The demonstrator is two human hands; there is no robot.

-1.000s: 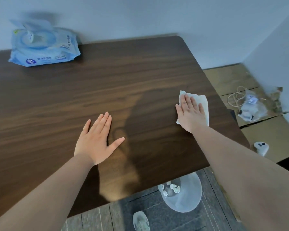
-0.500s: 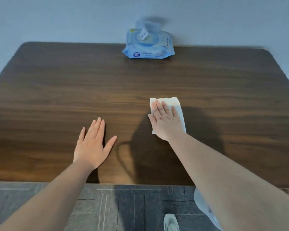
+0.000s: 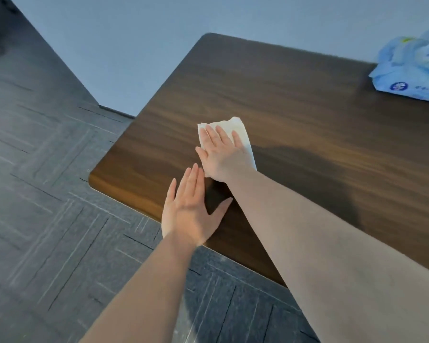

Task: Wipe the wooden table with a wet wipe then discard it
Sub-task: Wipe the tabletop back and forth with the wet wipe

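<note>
The right hand [image 3: 222,154] lies flat, palm down and fingers stretched out together, pressing the white wet wipe [image 3: 243,138] onto the wooden desk [image 3: 307,125]; nothing is pinched or curled around it, the wipe is simply pinned under the palm and fingers. The wipe sits near the desk's left end, and its cloth shows past the fingertips at 12 o'clock and along the hand's side at about 3 o'clock, the rest being covered by the hand. The left hand [image 3: 191,209] is also spread flat and grasps nothing, resting palm down on the desk close to its near edge, at roughly 7 o'clock from the wipe. Its fingertips reach just beside the heel of the right hand, whether touching it or not cannot be told, and its thumb points out towards the right forearm. Well apart from both hands, at about 2 o'clock from the wipe, a light blue pack of wipes [image 3: 411,70] lies at the desk's far right, cut off by the picture's edge. Grey patterned floor [image 3: 47,194] shows left of and below the desk.
</note>
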